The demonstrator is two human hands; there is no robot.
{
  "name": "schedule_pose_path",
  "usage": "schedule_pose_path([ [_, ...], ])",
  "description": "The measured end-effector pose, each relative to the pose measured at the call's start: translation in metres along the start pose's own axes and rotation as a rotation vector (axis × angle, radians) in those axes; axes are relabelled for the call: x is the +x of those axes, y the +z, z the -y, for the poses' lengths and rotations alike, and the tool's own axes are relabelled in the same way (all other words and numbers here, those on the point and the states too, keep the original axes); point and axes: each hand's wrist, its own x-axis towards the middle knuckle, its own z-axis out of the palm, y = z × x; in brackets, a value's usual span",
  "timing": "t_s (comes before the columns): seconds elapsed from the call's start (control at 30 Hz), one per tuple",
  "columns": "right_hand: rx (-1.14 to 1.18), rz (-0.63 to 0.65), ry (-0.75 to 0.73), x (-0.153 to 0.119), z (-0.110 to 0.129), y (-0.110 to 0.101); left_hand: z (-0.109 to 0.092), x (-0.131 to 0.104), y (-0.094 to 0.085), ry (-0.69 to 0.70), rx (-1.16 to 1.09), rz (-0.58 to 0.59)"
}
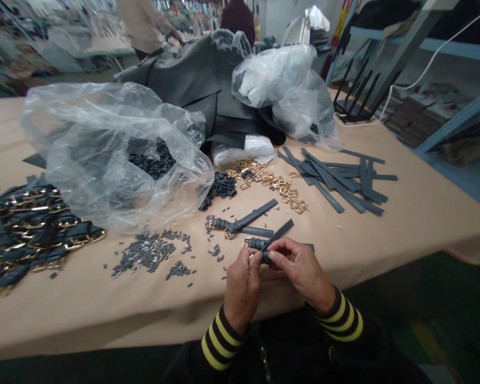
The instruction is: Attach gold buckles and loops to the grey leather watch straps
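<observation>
From here I see the left hand (243, 285) closed, thumb against curled fingers, pinching the gold-buckle end of a dark grey, flat leather-like strap (280, 233). The right hand (300, 266) is partly curled, thumb and forefinger pinched on that strap's lower end, just above the near edge of the brown-covered surface (420, 213).

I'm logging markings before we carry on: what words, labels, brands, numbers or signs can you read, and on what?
No text is readable.
Red and yellow sign at the back: too blurred.
Black router: its yellowish marks are too small to make out.
Held strap: no lettering visible.
</observation>
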Motion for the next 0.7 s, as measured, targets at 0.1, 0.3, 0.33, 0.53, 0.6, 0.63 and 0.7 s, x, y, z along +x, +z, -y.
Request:
schedule_pose_path([
  [0.1,-0.143,-0.024,-0.063,-0.001,0.002,0.003,0.001,0.000,0.003,0.001,0.021,-0.006],
  [0.3,-0.205,-0.064,-0.142,-0.002,0.001,0.011,0.001,0.000,0.008,-0.042,-0.065,-0.035],
  [0.33,-0.238,-0.077,-0.129,-0.002,0.000,0.012,0.001,-0.001,0.009,-0.041,-0.069,-0.033],
  [0.53,-0.353,-0.039,-0.060,-0.004,0.000,0.014,0.001,-0.003,0.008,0.051,-0.009,-0.009],
  [0.6,-0.343,-0.035,-0.048,-0.003,0.001,0.012,0.001,-0.003,0.004,0.118,0.030,0.049],
  [0.63,-0.314,-0.012,-0.032,-0.002,0.001,0.010,0.002,-0.002,0.001,0.146,0.050,0.080],
  [0.7,-0.223,0.062,0.005,-0.001,0.000,0.007,0.002,-0.001,-0.004,0.182,0.094,0.146],
])
